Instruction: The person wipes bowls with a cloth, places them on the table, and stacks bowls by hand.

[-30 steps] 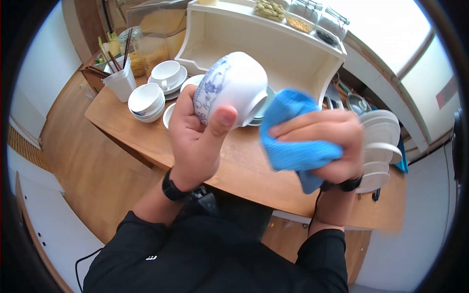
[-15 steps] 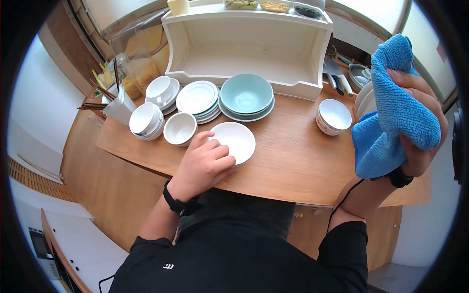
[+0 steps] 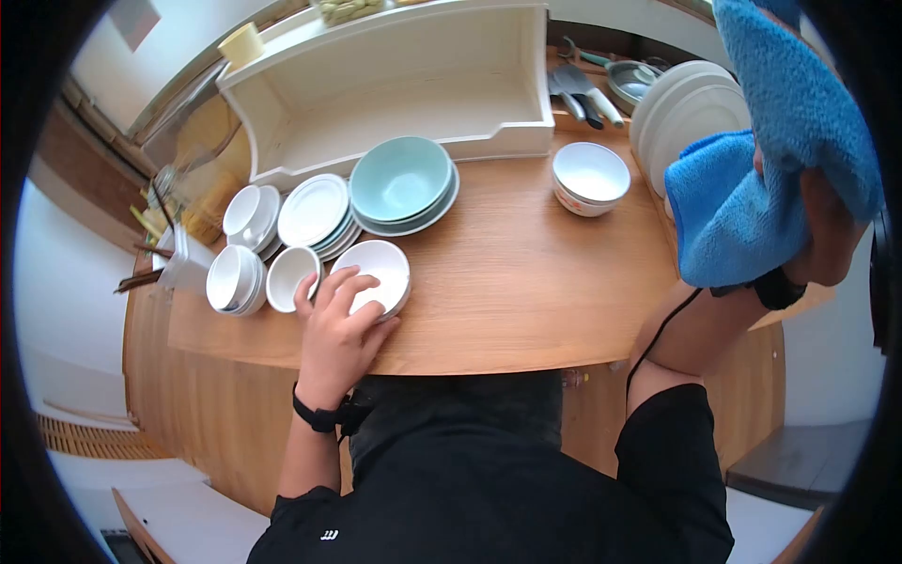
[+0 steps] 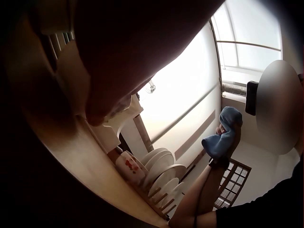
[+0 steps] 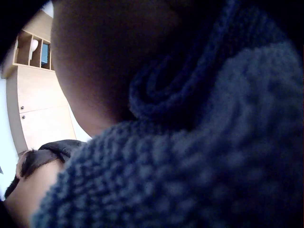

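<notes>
My left hand [image 3: 340, 338] reaches over the near rim of a white bowl [image 3: 387, 266] on the table, fingers spread and loosely bent. Its leftmost finger overlaps a smaller white bowl [image 3: 285, 287] just to the left. Raised at the far right, my right hand [image 3: 829, 230] grips a blue cloth [image 3: 719, 211] that hangs down in folds. The same cloth [image 5: 156, 175] fills most of the right wrist view and hides the fingers. The left wrist view shows the raised cloth [image 4: 230, 118] from below, while a dark hand covers its upper part.
Behind stand a teal bowl [image 3: 399, 179] on plates, stacked white plates [image 3: 313, 209], a cup [image 3: 246, 214] and stacked bowls [image 3: 231, 278]. Right of them are flower-patterned bowls [image 3: 590, 174], plates [image 3: 691, 113] in a rack and knives [image 3: 587, 89]. A cream shelf [image 3: 395, 89] closes the table's back.
The blue-patterned bowl that my left hand held up has come down onto the table. My right hand has moved up and right with the cloth. The head view has swung right.
</notes>
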